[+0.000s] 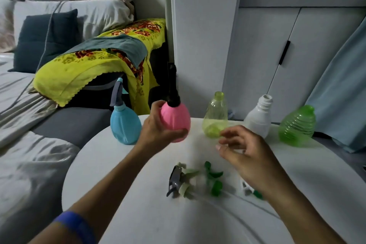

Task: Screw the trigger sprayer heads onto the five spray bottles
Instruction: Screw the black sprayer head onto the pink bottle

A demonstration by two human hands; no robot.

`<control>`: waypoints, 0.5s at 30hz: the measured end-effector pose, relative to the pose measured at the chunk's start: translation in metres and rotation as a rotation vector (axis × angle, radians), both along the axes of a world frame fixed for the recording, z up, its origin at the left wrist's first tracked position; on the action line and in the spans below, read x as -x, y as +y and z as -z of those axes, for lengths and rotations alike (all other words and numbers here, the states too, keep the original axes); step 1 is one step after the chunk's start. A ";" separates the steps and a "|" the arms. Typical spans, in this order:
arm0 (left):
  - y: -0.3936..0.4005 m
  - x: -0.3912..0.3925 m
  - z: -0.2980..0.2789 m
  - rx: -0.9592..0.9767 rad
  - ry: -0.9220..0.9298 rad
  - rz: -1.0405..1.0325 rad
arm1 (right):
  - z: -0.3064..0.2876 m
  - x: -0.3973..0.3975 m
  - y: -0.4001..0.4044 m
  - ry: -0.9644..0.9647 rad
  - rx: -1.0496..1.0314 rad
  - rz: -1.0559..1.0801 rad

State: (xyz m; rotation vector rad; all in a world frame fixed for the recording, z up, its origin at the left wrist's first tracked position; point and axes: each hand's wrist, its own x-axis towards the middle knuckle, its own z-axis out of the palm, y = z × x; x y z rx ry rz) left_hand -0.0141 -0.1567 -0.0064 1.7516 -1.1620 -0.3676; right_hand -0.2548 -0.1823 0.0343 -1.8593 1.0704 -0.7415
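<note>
My left hand grips the pink bottle, which carries a black sprayer head. Left of it stands the blue bottle with a grey and blue sprayer head on its neck. To the right stand a yellow-green bottle, a white bottle and a ribbed green bottle, all with open necks. My right hand hovers with fingers loosely spread in front of the yellow-green bottle, holding nothing. Loose sprayer heads lie nearer me: a grey and pale green one, a green one, and a white one partly under my right wrist.
Everything sits on a round white table. A sofa with a yellow floral blanket and cushions is at the left. A white cabinet stands behind the table, and a pale blue curtain hangs at the right.
</note>
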 end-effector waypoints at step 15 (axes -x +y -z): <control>-0.028 -0.034 0.040 -0.154 0.156 0.091 | 0.066 -0.060 0.048 0.756 0.489 -0.371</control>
